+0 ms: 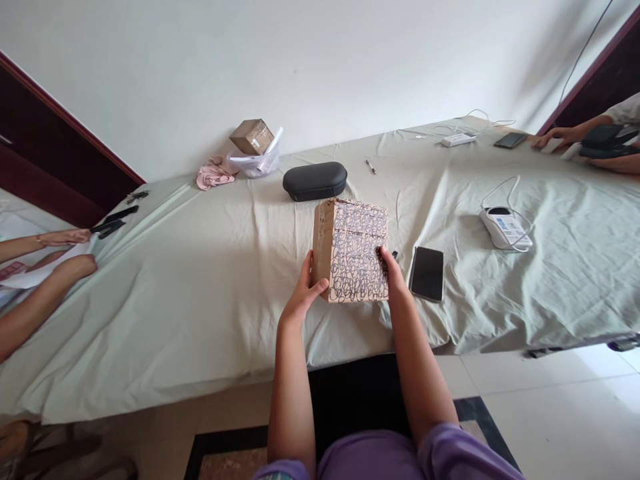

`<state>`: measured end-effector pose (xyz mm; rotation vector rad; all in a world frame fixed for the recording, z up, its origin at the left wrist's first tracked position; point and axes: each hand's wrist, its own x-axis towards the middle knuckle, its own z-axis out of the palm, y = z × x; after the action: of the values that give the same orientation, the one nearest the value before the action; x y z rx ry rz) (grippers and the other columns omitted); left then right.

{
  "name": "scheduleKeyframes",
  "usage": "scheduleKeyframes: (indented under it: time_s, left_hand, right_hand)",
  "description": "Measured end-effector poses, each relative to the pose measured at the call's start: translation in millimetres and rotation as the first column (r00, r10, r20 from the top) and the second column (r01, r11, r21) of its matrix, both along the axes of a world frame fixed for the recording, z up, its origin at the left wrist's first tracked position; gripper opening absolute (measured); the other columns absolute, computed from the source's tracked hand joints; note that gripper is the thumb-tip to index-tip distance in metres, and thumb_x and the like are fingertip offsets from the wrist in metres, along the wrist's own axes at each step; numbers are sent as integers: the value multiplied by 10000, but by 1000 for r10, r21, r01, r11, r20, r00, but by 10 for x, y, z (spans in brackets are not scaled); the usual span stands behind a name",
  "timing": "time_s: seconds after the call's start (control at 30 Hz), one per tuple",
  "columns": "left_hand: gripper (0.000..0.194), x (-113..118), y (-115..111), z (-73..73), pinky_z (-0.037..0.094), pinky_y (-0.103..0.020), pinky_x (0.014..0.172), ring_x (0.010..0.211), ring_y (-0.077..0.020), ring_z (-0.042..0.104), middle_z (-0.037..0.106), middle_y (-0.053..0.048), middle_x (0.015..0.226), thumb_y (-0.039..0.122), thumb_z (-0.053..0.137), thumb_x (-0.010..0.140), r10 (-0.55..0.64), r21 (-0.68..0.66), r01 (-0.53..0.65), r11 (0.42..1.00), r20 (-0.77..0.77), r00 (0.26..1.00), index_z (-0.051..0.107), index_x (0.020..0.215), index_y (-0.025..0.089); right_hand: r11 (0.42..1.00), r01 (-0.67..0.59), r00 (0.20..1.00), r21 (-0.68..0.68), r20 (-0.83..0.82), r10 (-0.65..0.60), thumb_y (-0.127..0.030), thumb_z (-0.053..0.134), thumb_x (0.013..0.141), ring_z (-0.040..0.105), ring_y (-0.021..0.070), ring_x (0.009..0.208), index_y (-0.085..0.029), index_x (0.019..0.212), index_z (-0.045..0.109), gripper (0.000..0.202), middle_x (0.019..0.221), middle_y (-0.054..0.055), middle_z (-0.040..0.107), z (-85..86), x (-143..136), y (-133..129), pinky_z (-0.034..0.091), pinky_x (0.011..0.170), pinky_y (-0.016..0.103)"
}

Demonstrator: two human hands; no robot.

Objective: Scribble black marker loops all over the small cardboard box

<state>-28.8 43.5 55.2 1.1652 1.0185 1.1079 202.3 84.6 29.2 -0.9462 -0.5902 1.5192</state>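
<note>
Between my two hands is a cardboard box [357, 247], tilted so that a face covered in dark looping scribbles shows, with a plain brown taped side to its left. My left hand [304, 292] grips the lower left edge, thumb on the box and the other fingers mostly hidden. At the right edge, my right hand [393, 270] holds the box with the thumb on the scribbled face. A black oval case [315, 181] lies just behind the box. Right of my right hand, a dark-screened phone [427, 273] lies flat on the cloth.
The table has a pale green cloth [200, 287]. Behind are a pink cloth [215, 175], a plastic bin [257, 164] with a small box [253, 137], and a pen [371, 167]. A white device [505, 228] lies right. Other people's hands are at both far sides.
</note>
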Motion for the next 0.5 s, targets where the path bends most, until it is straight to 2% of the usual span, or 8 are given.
scheduleKeyframes:
  time_s: [0.1, 0.17, 0.23, 0.4, 0.47, 0.5]
  left_hand:
    - [1512, 6, 20, 4, 309, -543, 1377, 1742, -430, 180, 152, -127, 1895, 782, 923, 685, -69, -8, 69, 998, -33, 997, 15, 1810, 339]
    - [1576, 7, 40, -4, 354, -554, 1349, 1713, -436, 261, 177, -149, 1880, 738, 941, 693, -81, -14, 80, 997, -43, 996, -124, 1791, 355]
    - [1589, -1, 67, -22, 394, -556, 1320, 1667, -433, 352, 209, -163, 1859, 695, 948, 705, -80, -17, 79, 997, -50, 996, -177, 1777, 363]
    - [1436, -134, 120, -86, 386, -599, 1305, 1616, -421, 422, 290, -179, 1819, 645, 891, 791, -64, 7, 65, 998, -54, 996, -100, 1791, 360]
    - [1411, -230, 110, -113, 314, -612, 1345, 1643, -404, 392, 334, -160, 1808, 545, 940, 758, -63, 65, 68, 996, -76, 995, 2, 1797, 375]
    - [1385, -277, 97, -129, 270, -617, 1365, 1652, -400, 382, 386, -152, 1783, 471, 983, 707, -58, 86, 68, 994, -107, 993, 129, 1791, 364]
  right_hand:
    - [1000, 0, 1000, 5, 11, 0, -726, 797, 794, 712, 393, 1388, -281, 1270, 793, 652, 1247, 89, 849, 7, -22, -21, 633, 1147, 571]
    - [1000, -17, 1000, 7, 21, 17, -739, 789, 802, 704, 389, 1399, -268, 1264, 798, 659, 1254, 96, 847, 18, -37, -26, 623, 1163, 561]
    - [999, -46, 998, 27, 36, 45, -741, 765, 826, 683, 381, 1428, -252, 1288, 790, 673, 1306, 99, 832, 29, -44, -17, 600, 1193, 544]
    - [965, -150, 980, 215, 163, 116, -568, 761, 845, 584, 337, 1542, -309, 1496, 677, 706, 1562, 24, 708, 69, 88, 49, 489, 1298, 510]
    - [910, -273, 941, 312, 285, 185, -479, 814, 789, 511, 343, 1604, -335, 1601, 586, 856, 1679, 10, 607, 112, 218, 81, 438, 1328, 527]
    - [866, -357, 904, 350, 361, 227, -436, 854, 756, 466, 352, 1635, -345, 1656, 523, 964, 1739, 16, 537, 142, 290, 96, 424, 1332, 538]
